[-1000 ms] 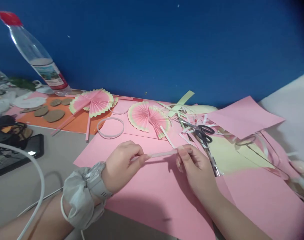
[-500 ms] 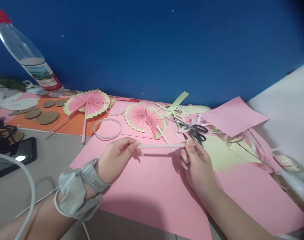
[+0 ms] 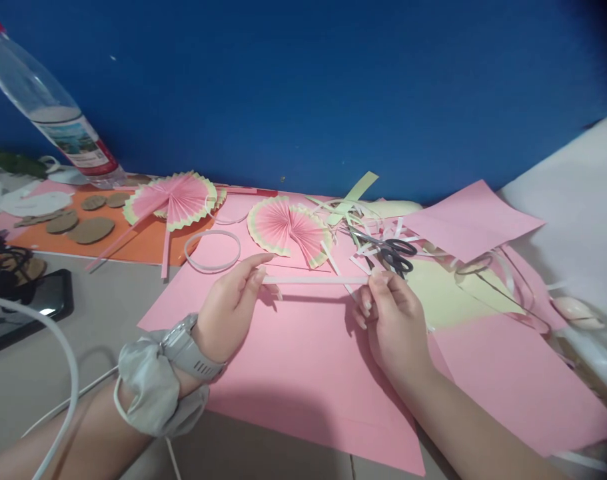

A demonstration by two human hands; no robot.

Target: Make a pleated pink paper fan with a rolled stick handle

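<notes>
Between my two hands a narrow pale pink paper strip [image 3: 316,281] stretches level, a little above a pink paper sheet [image 3: 303,373]. My left hand [image 3: 233,303] pinches its left end between thumb and fingers. The other end is pinched in my right hand [image 3: 396,320]. Beyond the strip lies a folded paper fan [image 3: 268,227], pink with a pale green edge and partly spread. A second fan [image 3: 188,200], with two pink paper sticks, rests farther left. A pale ring [image 3: 212,251] lies just past my left hand. Black-handled scissors [image 3: 396,253] lie beyond my right hand among paper scraps.
At the back left a plastic bottle [image 3: 73,133] stands by an orange sheet [image 3: 133,250] bearing cardboard discs [image 3: 90,230]. A phone [image 3: 48,300] and white cable [image 3: 73,373] are at left. Pale green paper [image 3: 448,300] lies at right. A blue wall [image 3: 303,93] closes off the back.
My left hand has shifted slightly left along the strip, so a longer stretch shows between my hands. Both hands and the whole scene sit a little higher in view.
</notes>
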